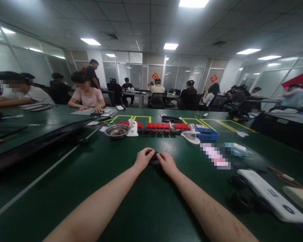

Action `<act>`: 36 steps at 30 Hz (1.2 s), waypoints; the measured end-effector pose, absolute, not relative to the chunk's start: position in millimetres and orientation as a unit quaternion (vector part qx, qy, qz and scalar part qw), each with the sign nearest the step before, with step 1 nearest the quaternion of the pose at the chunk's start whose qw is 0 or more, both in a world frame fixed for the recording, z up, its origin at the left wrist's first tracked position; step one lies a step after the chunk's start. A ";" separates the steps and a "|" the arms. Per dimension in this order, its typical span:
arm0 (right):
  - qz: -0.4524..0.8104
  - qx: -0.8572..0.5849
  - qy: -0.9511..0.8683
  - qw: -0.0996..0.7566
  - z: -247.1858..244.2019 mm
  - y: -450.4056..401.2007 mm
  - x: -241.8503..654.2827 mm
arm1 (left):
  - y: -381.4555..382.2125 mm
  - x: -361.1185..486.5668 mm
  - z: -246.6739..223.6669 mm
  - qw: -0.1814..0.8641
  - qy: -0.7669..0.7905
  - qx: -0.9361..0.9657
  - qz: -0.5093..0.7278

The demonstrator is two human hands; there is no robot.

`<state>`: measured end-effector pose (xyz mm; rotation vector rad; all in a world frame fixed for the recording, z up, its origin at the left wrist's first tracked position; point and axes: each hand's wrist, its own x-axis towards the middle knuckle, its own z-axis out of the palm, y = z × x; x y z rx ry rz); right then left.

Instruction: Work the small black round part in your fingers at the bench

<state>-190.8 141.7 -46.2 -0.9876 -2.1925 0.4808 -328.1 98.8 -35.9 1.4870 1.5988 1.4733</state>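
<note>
Over a green desk, the left hand and right hand grasp a small black piece, probably light and stiff, best pinched by its sides.

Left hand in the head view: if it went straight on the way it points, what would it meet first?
The small dark object, which the left hand is touching. Beyond it, the row of red and black parts probably comes next, though depth is unclear.

Office-type rm: ceiling lights, glass partitions, ppl at tables.
</note>
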 end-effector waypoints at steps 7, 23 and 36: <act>0.192 -0.366 -0.842 0.347 -45.0 139.7 -191.4 | 98.5 -329.5 -35.5 0.242 0.593 0.537 0.549; 0.201 -0.384 -0.831 0.348 -41.8 137.7 -190.7 | 91.8 -325.4 -29.9 0.234 0.586 0.554 0.544; 0.227 -0.376 -0.827 0.351 -44.8 138.7 -190.5 | 92.1 -325.8 -28.7 0.229 0.589 0.553 0.543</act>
